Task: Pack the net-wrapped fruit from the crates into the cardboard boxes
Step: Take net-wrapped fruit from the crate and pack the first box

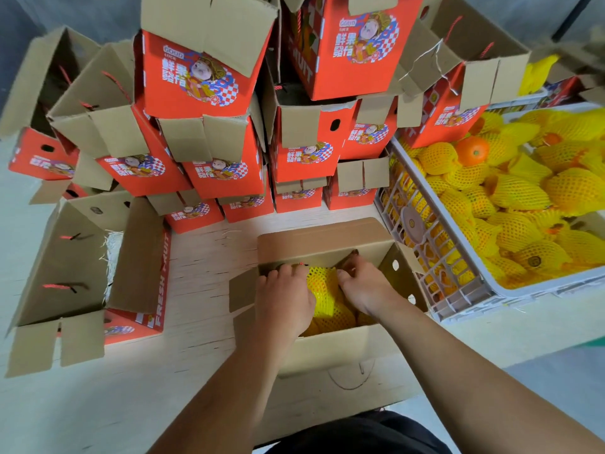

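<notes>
Both hands are down in the open cardboard box (327, 345) on the worktop (203, 257), left hand (283, 298) and right hand (363, 285) with fingers curled onto net-wrapped fruit (324, 286), seating it. Next, probably, a reach right to the crate (458, 290) for more.

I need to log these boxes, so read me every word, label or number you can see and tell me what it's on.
"FRESH FRUIT": side of the red box lying at left.
"GOOD" and "鲜果骆信": front of the stacked red boxes.
"FRUIT": side of the top red box.
Small print under "GOOD": too blurred.
</notes>
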`<state>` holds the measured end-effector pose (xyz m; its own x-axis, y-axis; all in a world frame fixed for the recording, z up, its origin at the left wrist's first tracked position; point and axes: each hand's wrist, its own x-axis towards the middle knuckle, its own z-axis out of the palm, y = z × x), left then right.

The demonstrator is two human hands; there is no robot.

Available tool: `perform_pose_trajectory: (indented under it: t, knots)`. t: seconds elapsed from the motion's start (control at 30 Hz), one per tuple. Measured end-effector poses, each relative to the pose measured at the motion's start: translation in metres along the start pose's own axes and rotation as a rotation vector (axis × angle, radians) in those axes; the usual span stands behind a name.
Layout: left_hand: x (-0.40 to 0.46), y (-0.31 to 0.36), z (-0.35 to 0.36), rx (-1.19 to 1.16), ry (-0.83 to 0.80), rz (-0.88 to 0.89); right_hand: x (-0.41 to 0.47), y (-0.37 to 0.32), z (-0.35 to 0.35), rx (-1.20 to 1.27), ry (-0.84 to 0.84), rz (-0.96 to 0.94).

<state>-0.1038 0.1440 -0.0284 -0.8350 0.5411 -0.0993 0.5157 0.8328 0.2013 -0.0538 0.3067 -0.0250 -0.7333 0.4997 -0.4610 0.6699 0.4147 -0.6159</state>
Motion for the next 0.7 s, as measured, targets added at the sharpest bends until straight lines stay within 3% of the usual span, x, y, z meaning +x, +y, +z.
perform_pose_trajectory:
  t: [0.13, 0.27, 0.47, 0.7]
  knots:
    - [0.003, 0.026, -0.005, -0.56, -0.009, 0.08, -0.029, 0.011, -0.028, 0.035, 0.056, -0.23]
    - [0.015, 0.078, -0.008, -0.848, 0.003, 0.184, -0.043, 0.02, -0.062, 0.108, 0.21, -0.401]
    - [0.045, 0.163, -0.009, -1.018, -0.033, 0.254, -0.035, 0.057, -0.126, 0.21, 0.382, -0.403]
    - [0.085, 0.289, 0.011, -1.001, 0.035, 0.349, 0.0, 0.139, -0.221, 0.222, 0.503, -0.386]
